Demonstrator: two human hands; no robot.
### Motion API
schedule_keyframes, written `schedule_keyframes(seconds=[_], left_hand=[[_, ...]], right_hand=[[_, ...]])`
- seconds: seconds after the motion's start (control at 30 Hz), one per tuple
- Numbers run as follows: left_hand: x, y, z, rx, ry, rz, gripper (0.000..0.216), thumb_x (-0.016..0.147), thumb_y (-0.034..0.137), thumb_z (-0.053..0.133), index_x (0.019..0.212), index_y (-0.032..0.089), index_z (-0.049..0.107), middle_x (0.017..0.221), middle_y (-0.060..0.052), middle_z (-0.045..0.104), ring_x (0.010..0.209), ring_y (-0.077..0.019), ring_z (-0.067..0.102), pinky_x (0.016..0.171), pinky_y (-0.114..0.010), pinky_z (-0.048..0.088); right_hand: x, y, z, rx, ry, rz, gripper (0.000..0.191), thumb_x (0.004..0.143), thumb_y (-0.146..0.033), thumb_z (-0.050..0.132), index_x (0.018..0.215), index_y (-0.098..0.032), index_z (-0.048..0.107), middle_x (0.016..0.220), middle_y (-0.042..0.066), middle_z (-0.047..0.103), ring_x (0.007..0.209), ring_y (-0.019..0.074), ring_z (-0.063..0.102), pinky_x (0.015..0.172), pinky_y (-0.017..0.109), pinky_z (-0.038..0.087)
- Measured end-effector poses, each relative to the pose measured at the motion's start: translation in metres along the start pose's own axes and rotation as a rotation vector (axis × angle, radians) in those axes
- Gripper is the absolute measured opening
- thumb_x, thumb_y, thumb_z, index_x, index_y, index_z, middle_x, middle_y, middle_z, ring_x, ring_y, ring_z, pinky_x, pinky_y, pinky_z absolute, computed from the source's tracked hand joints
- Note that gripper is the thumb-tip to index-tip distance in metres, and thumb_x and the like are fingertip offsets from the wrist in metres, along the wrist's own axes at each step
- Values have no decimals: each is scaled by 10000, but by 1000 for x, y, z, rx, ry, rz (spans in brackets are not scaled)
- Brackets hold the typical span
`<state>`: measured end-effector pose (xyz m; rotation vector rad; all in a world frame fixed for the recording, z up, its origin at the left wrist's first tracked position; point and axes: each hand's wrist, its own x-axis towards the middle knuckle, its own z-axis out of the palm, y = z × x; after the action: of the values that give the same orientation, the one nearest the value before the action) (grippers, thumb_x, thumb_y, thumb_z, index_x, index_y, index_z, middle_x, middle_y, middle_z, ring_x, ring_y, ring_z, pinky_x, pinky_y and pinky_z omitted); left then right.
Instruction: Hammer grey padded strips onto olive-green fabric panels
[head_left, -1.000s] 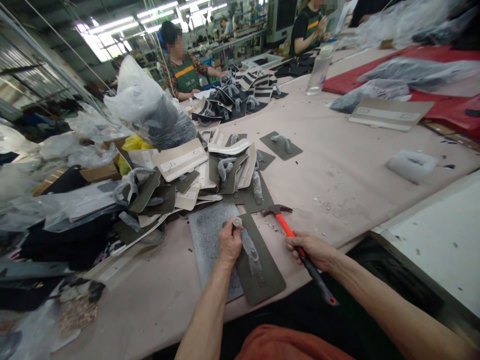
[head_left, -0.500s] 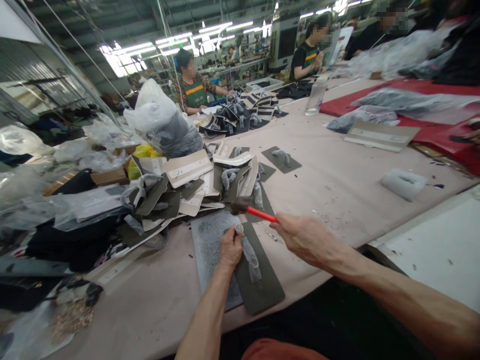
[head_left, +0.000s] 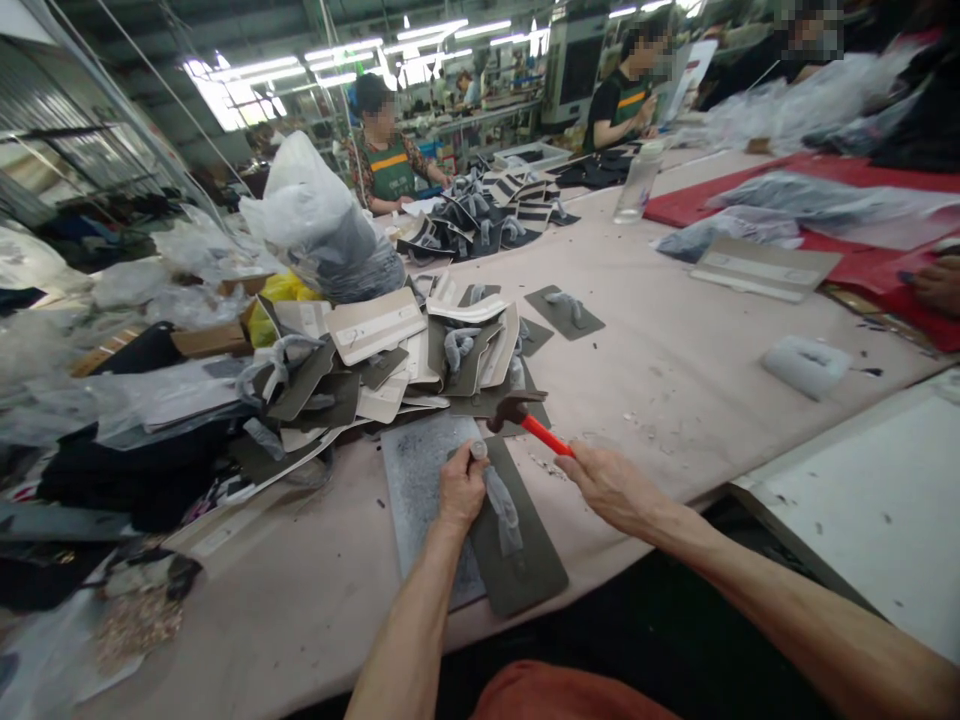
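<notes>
My left hand [head_left: 461, 487] is closed around a short metal punch [head_left: 478, 450], whose round top shows above the thumb. It rests at the far end of a dark olive panel [head_left: 529, 575] with a plastic-wrapped handle [head_left: 504, 510]. Beneath the panel's left side lies a grey, speckled slab [head_left: 412, 480]. In my right hand [head_left: 611, 490] is a claw hammer [head_left: 544, 430] with a red handle. Its dark head hangs in the air just right of the punch, apart from it. The punch's lower end is hidden by my fingers.
Behind the slab lies a heap of similar panels [head_left: 379, 325], with a stuffed plastic bag [head_left: 315, 225] beyond it. Small scraps [head_left: 551, 465] litter the table. At right are a white wrapped roll [head_left: 806, 365] and a clear bottle [head_left: 639, 185]. Co-workers [head_left: 390, 160] sit across the table.
The hammer has shifted slightly to the right, and its head has turned so the claw shows. My left hand keeps the punch at the same place on the panel.
</notes>
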<state>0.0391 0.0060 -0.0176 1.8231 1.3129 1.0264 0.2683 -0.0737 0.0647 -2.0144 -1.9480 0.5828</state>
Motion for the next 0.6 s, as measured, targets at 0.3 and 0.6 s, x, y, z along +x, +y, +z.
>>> schedule_keyframes(seconds=[0.3, 0.6], left_hand=[[-1, 2, -2, -124, -40, -4, 373, 855, 188, 587, 1225, 208, 632, 1155, -77, 730, 1070, -228, 672, 969, -357, 495], [10, 1, 3, -429, 122, -251, 184, 721, 267, 710, 876, 168, 701, 843, -36, 751, 790, -177, 684, 758, -274, 524]], right_hand=[[0, 34, 48, -88, 157, 89, 347, 949, -263, 435, 1239, -103, 539, 1100, 185, 594, 971, 287, 570, 820, 401, 445], [14, -50, 87, -47, 29, -651, 352, 842, -25, 436, 1106, -189, 601, 1185, 88, 550, 990, 195, 503, 841, 323, 403]])
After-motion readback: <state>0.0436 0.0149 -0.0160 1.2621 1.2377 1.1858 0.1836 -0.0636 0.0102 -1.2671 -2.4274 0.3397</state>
